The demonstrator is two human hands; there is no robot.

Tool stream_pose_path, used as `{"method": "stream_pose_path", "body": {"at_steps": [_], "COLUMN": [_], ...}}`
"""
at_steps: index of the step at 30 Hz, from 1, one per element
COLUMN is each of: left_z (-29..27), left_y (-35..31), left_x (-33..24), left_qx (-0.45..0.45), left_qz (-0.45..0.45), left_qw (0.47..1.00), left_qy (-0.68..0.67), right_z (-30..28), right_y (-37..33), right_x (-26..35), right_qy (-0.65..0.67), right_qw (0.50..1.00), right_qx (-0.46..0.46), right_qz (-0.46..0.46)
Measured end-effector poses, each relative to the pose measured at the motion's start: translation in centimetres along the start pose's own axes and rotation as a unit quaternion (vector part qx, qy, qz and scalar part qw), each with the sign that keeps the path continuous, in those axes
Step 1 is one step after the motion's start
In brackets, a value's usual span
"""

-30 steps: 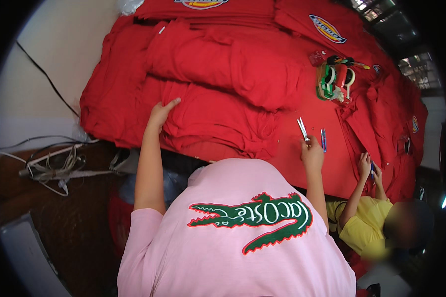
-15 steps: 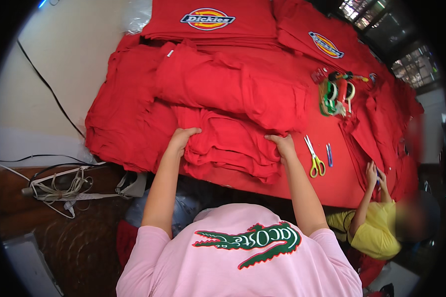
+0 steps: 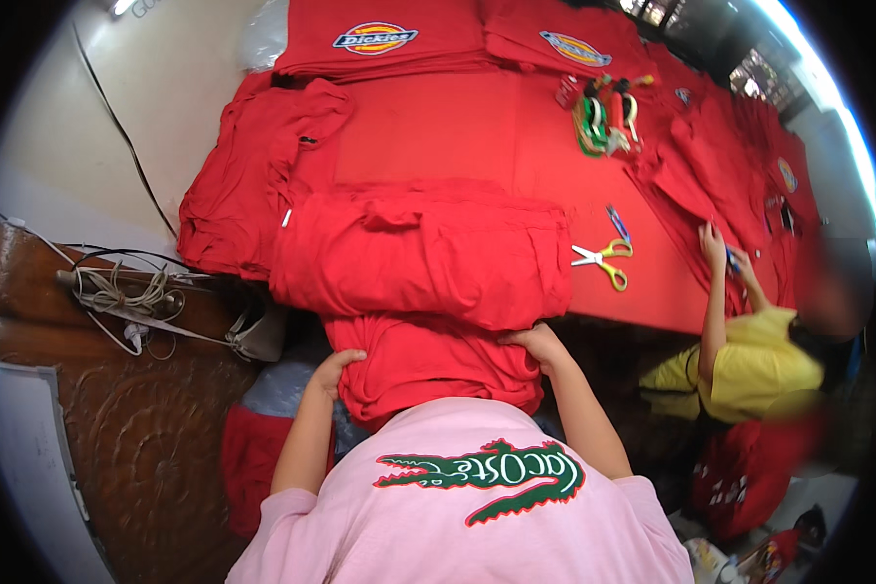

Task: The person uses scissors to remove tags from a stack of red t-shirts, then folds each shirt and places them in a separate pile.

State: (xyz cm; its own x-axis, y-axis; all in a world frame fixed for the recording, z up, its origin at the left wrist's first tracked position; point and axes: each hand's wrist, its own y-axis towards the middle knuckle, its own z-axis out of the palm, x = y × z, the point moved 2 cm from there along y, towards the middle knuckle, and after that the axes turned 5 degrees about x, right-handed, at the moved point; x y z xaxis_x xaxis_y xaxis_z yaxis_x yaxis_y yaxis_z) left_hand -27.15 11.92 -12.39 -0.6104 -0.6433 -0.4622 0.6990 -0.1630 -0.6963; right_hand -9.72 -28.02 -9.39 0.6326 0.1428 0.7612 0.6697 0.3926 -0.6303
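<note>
A stack of folded red shirts point(image 3: 414, 248) lies along the table's near edge. Its near part, a bunched bundle of red shirts point(image 3: 428, 360), hangs over the edge against my front. My left hand point(image 3: 341, 370) is closed on the bundle's left side, the thumb lying on top. Closed on its right side is my right hand point(image 3: 537, 344), also thumb up; the other fingers of both hands are hidden by cloth. Just right of the stack lie scissors with yellow handles point(image 3: 613, 263), blades partly apart and pointing left, beside a small blue cutting tool point(image 3: 618, 224).
Red cloth point(image 3: 428, 127) covers the table. Folded shirts with logos point(image 3: 380, 63) line the far side, and a red pile point(image 3: 248, 185) sits left. Tape dispensers point(image 3: 594, 122) stand back right. A co-worker in yellow point(image 3: 754, 360) handles red cloth at right. Coiled cables point(image 3: 141, 292) lie left.
My hands have drawn the shirt stack toward me, over the table edge, baring the red surface behind it. The scissors have turned from pointing away to pointing left.
</note>
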Motion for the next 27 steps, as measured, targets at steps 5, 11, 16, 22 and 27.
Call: {"method": "stream_pose_path", "body": {"at_steps": [5, 11, 16, 22, 27], "left_z": [-0.3, 4.1, 2.8, -0.6, 0.2], "left_y": [-3.5, -4.5, -9.6, -14.1, -15.7], "left_x": [9.0, 13.2, 14.3, 19.8, 22.3], "left_qx": [0.004, 0.028, 0.032, -0.051, -0.069], "left_qz": [0.013, 0.019, -0.030, -0.020, -0.023], "left_qw": [0.998, 0.994, 0.990, 0.979, 0.967], "left_qy": [-0.065, -0.107, -0.131, -0.199, -0.245], "right_z": [-1.0, -2.5, -0.3, -0.7, -2.0], "right_y": [-1.5, -3.1, -6.1, -5.5, -6.3], "right_x": [-4.2, 0.4, -1.7, -19.1, -26.1], "right_qy": [-0.078, -0.151, -0.176, -0.038, 0.118], "right_qw": [0.993, 0.981, 0.981, 0.971, 0.944], "right_qx": [-0.030, -0.013, 0.076, 0.165, 0.237], "right_qz": [-0.078, -0.118, -0.001, 0.171, 0.197]}}
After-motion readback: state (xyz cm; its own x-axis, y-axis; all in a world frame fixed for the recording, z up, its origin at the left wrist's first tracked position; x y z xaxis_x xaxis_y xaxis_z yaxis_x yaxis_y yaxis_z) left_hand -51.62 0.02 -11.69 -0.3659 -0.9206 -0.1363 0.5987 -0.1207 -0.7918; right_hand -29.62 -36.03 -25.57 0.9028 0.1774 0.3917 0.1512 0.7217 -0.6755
